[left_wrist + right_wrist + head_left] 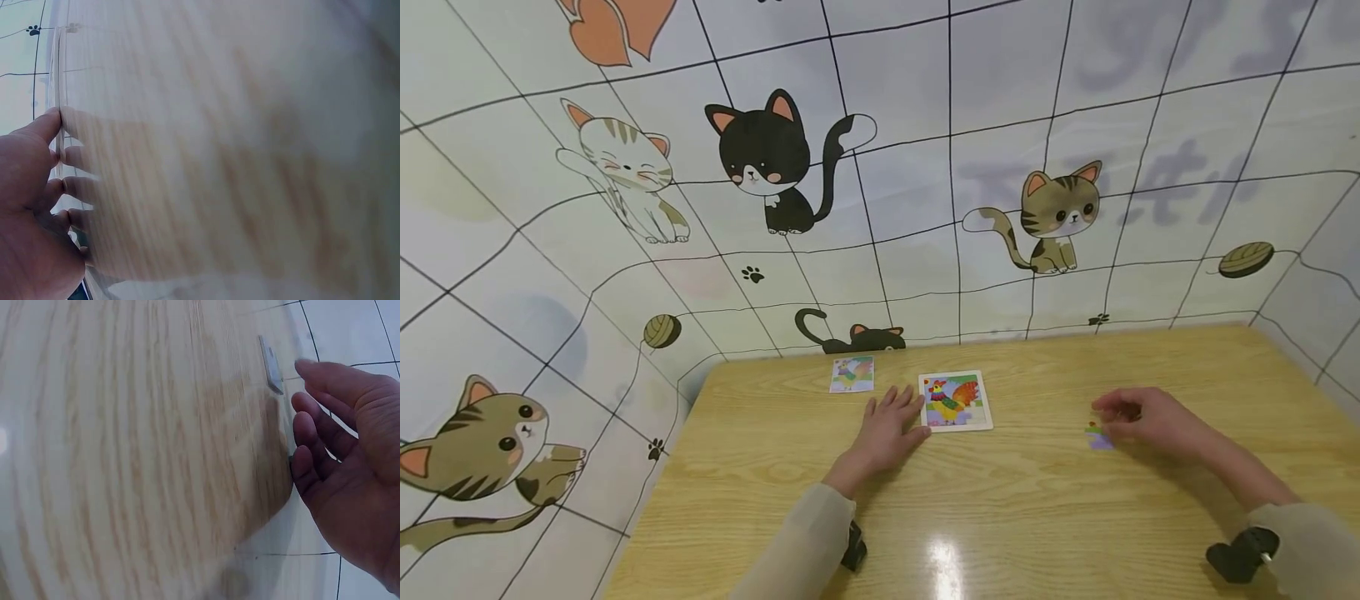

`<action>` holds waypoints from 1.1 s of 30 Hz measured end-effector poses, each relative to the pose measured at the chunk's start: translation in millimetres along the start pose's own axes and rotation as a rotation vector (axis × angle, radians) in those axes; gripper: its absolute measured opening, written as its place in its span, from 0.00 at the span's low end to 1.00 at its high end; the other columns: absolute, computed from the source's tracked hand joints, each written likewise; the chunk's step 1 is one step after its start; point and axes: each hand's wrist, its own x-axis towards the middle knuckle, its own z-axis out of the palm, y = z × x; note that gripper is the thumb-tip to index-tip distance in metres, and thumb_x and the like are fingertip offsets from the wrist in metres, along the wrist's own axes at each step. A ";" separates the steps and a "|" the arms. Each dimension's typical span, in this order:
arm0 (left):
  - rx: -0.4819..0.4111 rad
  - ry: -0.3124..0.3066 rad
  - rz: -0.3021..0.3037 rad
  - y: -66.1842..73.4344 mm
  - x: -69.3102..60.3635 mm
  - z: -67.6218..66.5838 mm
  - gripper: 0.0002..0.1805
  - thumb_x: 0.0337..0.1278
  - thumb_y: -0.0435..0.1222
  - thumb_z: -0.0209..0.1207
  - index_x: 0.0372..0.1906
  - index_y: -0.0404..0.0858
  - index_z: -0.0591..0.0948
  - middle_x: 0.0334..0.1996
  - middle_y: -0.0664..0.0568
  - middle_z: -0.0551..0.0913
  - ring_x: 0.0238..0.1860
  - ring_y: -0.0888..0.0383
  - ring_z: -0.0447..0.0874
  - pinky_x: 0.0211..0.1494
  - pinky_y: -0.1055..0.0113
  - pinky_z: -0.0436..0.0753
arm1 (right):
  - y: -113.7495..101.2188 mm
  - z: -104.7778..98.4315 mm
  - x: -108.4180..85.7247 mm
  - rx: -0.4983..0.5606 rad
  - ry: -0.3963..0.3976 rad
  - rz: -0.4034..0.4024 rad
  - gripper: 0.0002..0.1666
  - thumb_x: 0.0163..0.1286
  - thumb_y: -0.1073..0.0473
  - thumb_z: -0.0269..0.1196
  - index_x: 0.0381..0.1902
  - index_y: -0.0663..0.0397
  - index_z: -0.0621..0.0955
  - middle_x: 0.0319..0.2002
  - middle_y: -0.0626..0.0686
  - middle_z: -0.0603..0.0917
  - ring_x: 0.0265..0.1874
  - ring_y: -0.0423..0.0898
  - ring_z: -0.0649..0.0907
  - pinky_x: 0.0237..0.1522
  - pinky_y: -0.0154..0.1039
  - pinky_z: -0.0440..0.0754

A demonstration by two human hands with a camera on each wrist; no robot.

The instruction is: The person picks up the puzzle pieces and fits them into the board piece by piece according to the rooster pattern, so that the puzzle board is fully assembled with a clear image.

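A white-framed jigsaw puzzle [988, 410] with a colourful rooster picture lies flat on the table. My left hand [889, 429] rests on the tabletop at its left side, fingers spread and thumb by the frame's lower left corner. To the right, my right hand [1138, 421] hovers just over a small purple and green puzzle piece [1101, 440], partly covering it. In the right wrist view, a flat piece [270, 365] lies on the wood a little off the thumb tip. That hand's fingers are loosely bent, with a gap between thumb and fingers and nothing visible in it.
A paler rooster picture card [852, 375] lies behind the left hand, near the table's back edge. The wooden table [1015, 508] meets a wall sheet [917, 217] printed with cats and grid lines. Dark wrist devices [1242, 554] sit at both cuffs.
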 end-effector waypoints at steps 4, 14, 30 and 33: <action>-0.005 -0.004 0.000 -0.4 0.2 0.2 0.33 0.76 0.51 0.54 0.78 0.42 0.67 0.80 0.45 0.58 0.81 0.42 0.47 0.77 0.36 0.45 | 4.1 0.5 -0.7 0.073 -0.074 -0.016 0.22 0.64 0.58 0.74 0.53 0.65 0.84 0.39 0.49 0.83 0.34 0.36 0.76 0.34 0.33 0.76; 0.002 -0.005 0.007 -0.2 2.9 -1.5 0.33 0.77 0.51 0.53 0.78 0.42 0.66 0.80 0.45 0.57 0.81 0.41 0.47 0.77 0.36 0.45 | 7.4 4.6 0.9 0.056 -0.057 -0.080 0.21 0.63 0.58 0.75 0.51 0.61 0.83 0.38 0.48 0.79 0.32 0.36 0.72 0.33 0.33 0.72; -0.002 -0.008 -0.002 1.9 -1.5 -2.5 0.33 0.76 0.50 0.55 0.77 0.40 0.68 0.79 0.45 0.58 0.81 0.41 0.47 0.77 0.35 0.45 | 2.5 7.9 -0.1 0.094 -0.056 -0.084 0.19 0.61 0.61 0.76 0.43 0.59 0.78 0.34 0.49 0.77 0.30 0.38 0.72 0.31 0.34 0.71; 0.000 -0.003 0.001 2.0 -0.7 -2.3 0.33 0.76 0.50 0.55 0.78 0.40 0.68 0.79 0.44 0.58 0.81 0.41 0.47 0.77 0.35 0.45 | -0.6 5.0 1.6 0.099 -0.072 -0.077 0.17 0.61 0.62 0.75 0.42 0.59 0.78 0.33 0.49 0.77 0.30 0.37 0.73 0.31 0.34 0.73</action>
